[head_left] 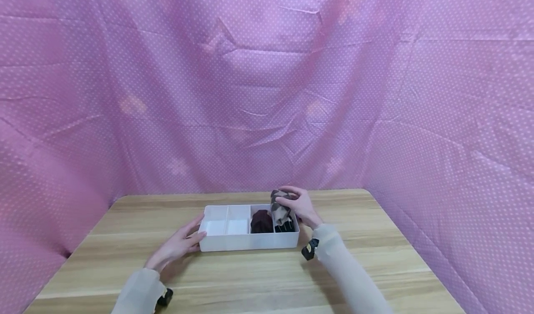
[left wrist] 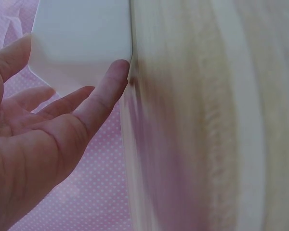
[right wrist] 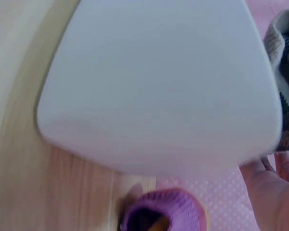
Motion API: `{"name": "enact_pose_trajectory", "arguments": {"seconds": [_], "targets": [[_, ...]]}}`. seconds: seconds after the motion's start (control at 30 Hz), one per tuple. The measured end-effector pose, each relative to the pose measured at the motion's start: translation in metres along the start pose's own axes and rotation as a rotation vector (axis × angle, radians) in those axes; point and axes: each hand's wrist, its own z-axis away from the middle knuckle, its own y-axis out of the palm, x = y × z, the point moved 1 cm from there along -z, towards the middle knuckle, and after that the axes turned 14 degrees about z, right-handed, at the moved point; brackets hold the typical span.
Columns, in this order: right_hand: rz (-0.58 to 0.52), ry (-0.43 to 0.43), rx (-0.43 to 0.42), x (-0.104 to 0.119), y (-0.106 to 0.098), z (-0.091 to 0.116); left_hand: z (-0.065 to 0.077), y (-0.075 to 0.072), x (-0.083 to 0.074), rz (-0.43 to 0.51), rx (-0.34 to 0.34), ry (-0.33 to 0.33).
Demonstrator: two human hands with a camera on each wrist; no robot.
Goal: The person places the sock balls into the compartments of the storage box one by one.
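Note:
A white divided box (head_left: 250, 243) lies lengthwise on the table. My left hand (head_left: 179, 244) touches its left end, fingers extended; in the left wrist view, fingertips (left wrist: 116, 70) rest at the box's end wall (left wrist: 82, 36). My right hand (head_left: 302, 207) grips a rolled patterned sock (head_left: 280, 209) in grey, beige and black over the rightmost compartment. Beneath it, a black item with white lines (head_left: 285, 226) sits in that compartment. A dark maroon rolled cloth (head_left: 261, 221) fills the compartment to its left. In the right wrist view, the patterned sock (right wrist: 286, 72) shows at the edge, partly cut off.
Two left compartments (head_left: 227, 227) of the box show their white floors. A purple knitted item (right wrist: 176, 207) with a dark opening lies past the box end in the right wrist view. The wooden table (head_left: 250, 281) is enclosed by pink dotted cloth (head_left: 250, 96).

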Motion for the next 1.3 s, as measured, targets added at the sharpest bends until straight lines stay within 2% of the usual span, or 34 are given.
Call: {"name": "enact_pose_trajectory", "arguments": {"seconds": [0.47, 0.9, 1.07, 1.3], "targets": [[-0.013, -0.020, 0.112, 0.008, 0.043, -0.002, 0.003, 0.001, 0.003, 0.008, 0.008, 0.007], [0.068, -0.040, 0.081, 0.013, 0.062, 0.002, 0.001, 0.000, -0.002, 0.000, 0.026, 0.022], [0.038, -0.068, 0.102, 0.017, 0.073, 0.002, 0.001, 0.000, 0.000, 0.009, 0.028, 0.031], [0.001, -0.079, 0.072, 0.025, 0.087, 0.002, 0.000, 0.000, 0.001, -0.009, 0.017, 0.024]]}}
